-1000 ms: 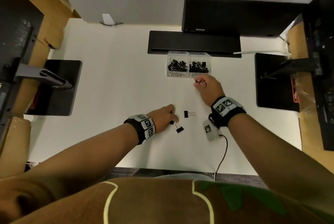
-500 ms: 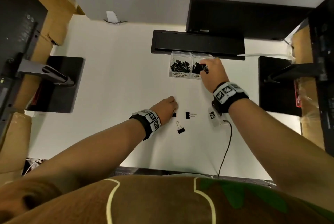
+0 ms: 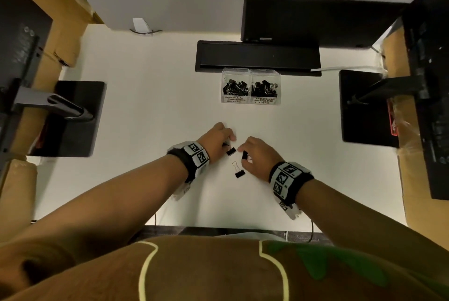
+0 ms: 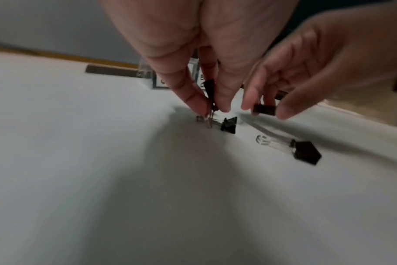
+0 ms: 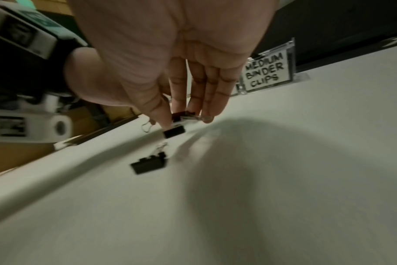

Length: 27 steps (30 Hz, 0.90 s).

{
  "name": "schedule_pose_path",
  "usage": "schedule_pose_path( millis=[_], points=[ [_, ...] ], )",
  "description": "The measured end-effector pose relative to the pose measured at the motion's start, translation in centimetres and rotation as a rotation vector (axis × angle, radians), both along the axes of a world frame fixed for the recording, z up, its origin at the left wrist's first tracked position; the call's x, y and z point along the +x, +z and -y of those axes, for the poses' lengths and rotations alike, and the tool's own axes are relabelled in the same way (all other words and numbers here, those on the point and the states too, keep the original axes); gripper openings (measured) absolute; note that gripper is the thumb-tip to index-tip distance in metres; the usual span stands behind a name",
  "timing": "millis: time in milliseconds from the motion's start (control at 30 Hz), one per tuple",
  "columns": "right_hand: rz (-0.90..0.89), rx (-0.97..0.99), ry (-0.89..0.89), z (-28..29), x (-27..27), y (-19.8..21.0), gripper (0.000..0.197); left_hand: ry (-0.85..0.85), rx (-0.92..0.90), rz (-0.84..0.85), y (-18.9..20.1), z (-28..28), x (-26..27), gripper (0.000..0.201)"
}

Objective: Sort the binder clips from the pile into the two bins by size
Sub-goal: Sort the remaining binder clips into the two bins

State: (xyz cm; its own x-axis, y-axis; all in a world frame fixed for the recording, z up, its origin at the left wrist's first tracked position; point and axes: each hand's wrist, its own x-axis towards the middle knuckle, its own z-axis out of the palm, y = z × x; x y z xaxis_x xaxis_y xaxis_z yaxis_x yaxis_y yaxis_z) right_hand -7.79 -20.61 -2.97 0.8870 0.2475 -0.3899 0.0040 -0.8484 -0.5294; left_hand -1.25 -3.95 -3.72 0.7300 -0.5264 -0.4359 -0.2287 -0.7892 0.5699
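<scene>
left hand (image 4: 206, 59) pinches a black clip's (image 4: 209, 89) wire loop, right hand (image 3: 258, 155) pinches a boxy black clip (image 4: 264, 109).

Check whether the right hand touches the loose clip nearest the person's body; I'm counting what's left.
Apart. The right wrist view shows the loose clip lying on the table, a bare strip between it and the fingertips of the right hand.

Black binder clips (image 3: 240, 174) with silver wire handles lie on a white desk (image 3: 145, 106); clear bins (image 3: 251, 74) carry white labels lettered in black; wristbands (image 3: 196, 155) show black-and-white squares.
</scene>
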Motion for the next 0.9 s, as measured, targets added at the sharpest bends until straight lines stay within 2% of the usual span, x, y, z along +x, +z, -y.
schedule_pose_path(
  millis=[100,200,300,467,700,800,900],
  points=[
    [0.011,0.029,0.144,-1.2,-1.5,0.5,0.035,-0.176,0.058,0.007,0.2,-0.4,-0.2,0.038],
    [0.059,-0.034,0.262,-2.1,-2.9,0.5,0.033,-0.300,0.126,0.022,0.3,-0.3,-0.6,0.044],
    [0.133,-0.086,0.274,-2.4,-3.4,-0.3,0.028,-0.359,0.167,0.049,0.2,0.1,-1.1,0.045],
    [0.001,-0.104,0.210,-1.7,-3.2,-1.1,0.029,-0.347,0.158,0.120,0.1,0.5,-1.3,0.033],
    [0.026,0.096,-0.083,1.1,-1.3,-1.2,0.023,-0.327,0.130,0.148,0.7,1.1,-0.6,0.020],
    [0.084,0.231,-0.346,3.2,0.0,-0.9,0.013,-0.217,0.065,0.099,0.7,1.6,0.2,0.024],
    [-0.007,0.434,-0.652,5.2,1.7,-0.1,0.006,-0.047,-0.066,0.106,1.6,3.1,1.8,0.028]
  ],
)
